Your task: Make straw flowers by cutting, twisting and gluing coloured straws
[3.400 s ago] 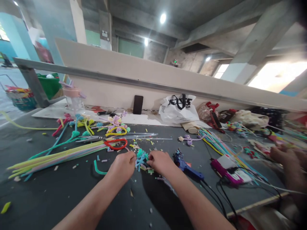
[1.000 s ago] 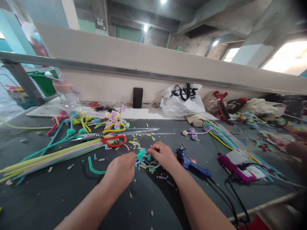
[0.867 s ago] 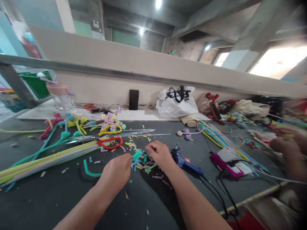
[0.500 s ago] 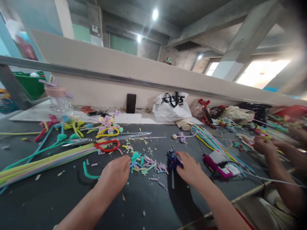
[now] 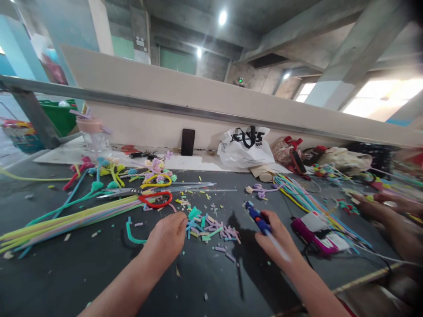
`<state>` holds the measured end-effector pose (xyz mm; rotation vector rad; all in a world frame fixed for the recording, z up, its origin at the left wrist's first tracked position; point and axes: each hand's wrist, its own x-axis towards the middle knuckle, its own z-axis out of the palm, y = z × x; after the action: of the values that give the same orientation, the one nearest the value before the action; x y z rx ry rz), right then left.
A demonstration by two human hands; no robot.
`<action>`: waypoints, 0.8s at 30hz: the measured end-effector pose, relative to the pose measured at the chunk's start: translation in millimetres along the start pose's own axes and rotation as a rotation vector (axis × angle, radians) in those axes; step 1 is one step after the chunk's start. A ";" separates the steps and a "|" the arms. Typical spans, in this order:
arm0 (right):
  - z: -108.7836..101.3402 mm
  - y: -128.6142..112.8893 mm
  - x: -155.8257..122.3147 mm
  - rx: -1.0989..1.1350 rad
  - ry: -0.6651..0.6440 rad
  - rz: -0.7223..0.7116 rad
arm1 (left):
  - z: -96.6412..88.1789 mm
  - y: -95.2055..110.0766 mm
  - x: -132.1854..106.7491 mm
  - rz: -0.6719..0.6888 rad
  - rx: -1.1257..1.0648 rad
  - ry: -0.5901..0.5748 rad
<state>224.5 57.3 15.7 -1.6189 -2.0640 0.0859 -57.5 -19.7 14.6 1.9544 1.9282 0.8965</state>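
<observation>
My left hand [image 5: 170, 235] is closed in a pinch, with a small teal pipe-cleaner bunch [image 5: 194, 213] at its fingertips. In my right hand [image 5: 276, 237] is a blue hot glue gun [image 5: 259, 218], raised off the table and tilted, nozzle toward the upper left. A clear glue stick [image 5: 277, 246] juts from its rear end. Between the hands lies a pile of short cut pipe-cleaner pieces [image 5: 214, 226] in purple, green, yellow and blue. A bent teal pipe cleaner [image 5: 132, 234] rests to the left of my left hand.
Scissors [image 5: 155, 199] with red and yellow handles lie over long pipe cleaners [image 5: 72, 215]. A phone [image 5: 188, 142] leans on the back wall near a white bag [image 5: 246, 147]. At right are a magenta power strip [image 5: 312, 237], its cables, and a co-worker's hands [image 5: 373, 207].
My right hand has lifted the glue gun and tipped it from upright to slanted. The left hand keeps nearly the same place by the pile. The camera view has shifted slightly left.
</observation>
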 end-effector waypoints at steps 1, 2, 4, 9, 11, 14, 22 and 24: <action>-1.8 -6.7 -3.4 0.114 0.027 -0.021 | 0.3 0.0 0.0 0.004 0.000 -0.001; -3.1 -14.7 -7.6 0.222 0.037 -0.065 | 0.6 -0.1 0.0 0.008 0.004 -0.003; -3.4 -32.7 -17.4 0.348 0.050 -0.180 | 1.2 -0.3 -0.1 0.014 0.021 -0.005; 7.4 -69.1 -37.4 0.282 0.040 -0.412 | 1.0 -0.8 -1.3 0.051 0.115 -0.013; 13.0 -76.8 -40.6 0.254 0.067 -0.475 | 0.6 -1.0 -1.8 0.061 0.137 -0.010; 20.2 -83.0 -41.9 0.247 0.093 -0.534 | -0.1 -0.6 -2.1 0.045 0.140 0.011; 33.5 -80.1 -44.5 0.173 -0.009 -0.528 | -2.2 1.6 -2.4 0.034 0.133 0.005; 35.0 -78.5 -43.7 0.129 -0.037 -0.494 | -1.9 1.3 -2.8 0.034 0.135 0.001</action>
<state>146.6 3.4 -2.3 -1.0044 -2.3713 0.0740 -57.4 -23.0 16.2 2.0682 2.0101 0.7948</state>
